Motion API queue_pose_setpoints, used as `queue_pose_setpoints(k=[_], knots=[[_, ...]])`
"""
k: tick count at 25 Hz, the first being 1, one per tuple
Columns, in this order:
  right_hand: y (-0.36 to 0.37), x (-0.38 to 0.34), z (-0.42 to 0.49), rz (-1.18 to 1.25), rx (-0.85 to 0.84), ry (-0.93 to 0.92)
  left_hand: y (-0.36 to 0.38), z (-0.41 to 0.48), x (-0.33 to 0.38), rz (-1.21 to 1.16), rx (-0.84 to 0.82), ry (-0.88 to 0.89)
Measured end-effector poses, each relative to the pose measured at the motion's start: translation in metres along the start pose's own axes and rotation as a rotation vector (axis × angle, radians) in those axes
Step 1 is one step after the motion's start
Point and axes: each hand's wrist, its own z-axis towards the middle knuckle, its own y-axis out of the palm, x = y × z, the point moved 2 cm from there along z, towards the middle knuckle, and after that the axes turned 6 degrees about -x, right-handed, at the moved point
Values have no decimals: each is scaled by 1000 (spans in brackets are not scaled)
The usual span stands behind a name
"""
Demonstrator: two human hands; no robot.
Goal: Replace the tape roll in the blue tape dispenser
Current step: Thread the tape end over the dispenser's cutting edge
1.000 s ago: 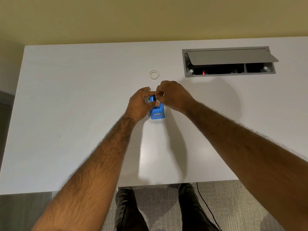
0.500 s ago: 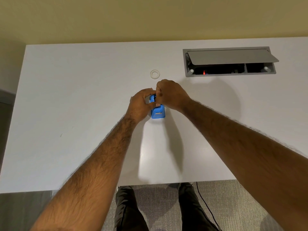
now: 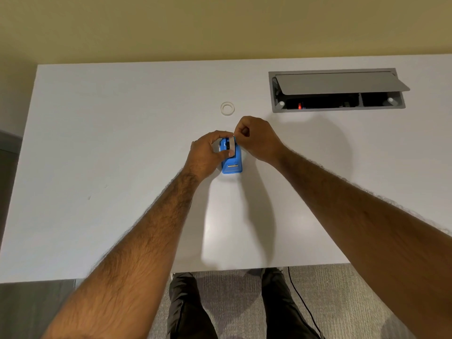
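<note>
Dispenser: the blue tape dispenser (image 3: 231, 165) is a small bright-blue plastic body standing on the white bench (image 3: 110, 155), near the bench's middle. Its near end is squared off, with a pale slot-like detail on top. Its far half is partly hidden by the fingers.
Tape: a pale strip of tape (image 3: 231, 147) runs along the top of the dispenser, beside a dark part in the middle of the body. Whether a full roll sits inside cannot be told.
Left hand: the left hand (image 3: 208, 152) is curled round the dispenser's left side, thumb and fingers closed against the body, holding it on the bench.
Right hand: the right hand (image 3: 256, 138) is closed into a loose fist at the far right corner of the dispenser, fingertips pinched together at the far end of the tape strip.
Spare ring: a small white ring (image 3: 227, 108) lies flat on the bench beyond the hands, apart from them.
Cable box: a grey recessed cable box (image 3: 337, 90) with its flap raised sits in the bench to the far right; a red light shows inside.
Below: dark trouser legs and a black cable on grey carpet show under the bench's near edge.
Change from earlier: half a second ago the right hand lay over the dispenser top, covering it. Now it has drawn up and to the right, and the pale strip and more of the blue body are exposed. The left hand's grip and the dispenser's place on the bench are the same.
</note>
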Motion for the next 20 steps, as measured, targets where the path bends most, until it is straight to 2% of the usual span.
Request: queue_pose_setpoints(k=[6, 10, 12, 16, 20], knots=[[-12, 19, -19, 77, 43, 164, 0, -2, -3, -22, -6, 4], [-6, 30, -41, -239, -65, 217, 1, -2, -5, -16, 7, 2], [-3, 26, -41, -327, -14, 151, 2, -1, -4, -6, 12, 1], [1, 9, -27, -273, 6, -49, 2, -1, -2, -26, 16, 9], [6, -9, -14, -370, 8, -119, 2, -1, -2, -32, 23, 19]])
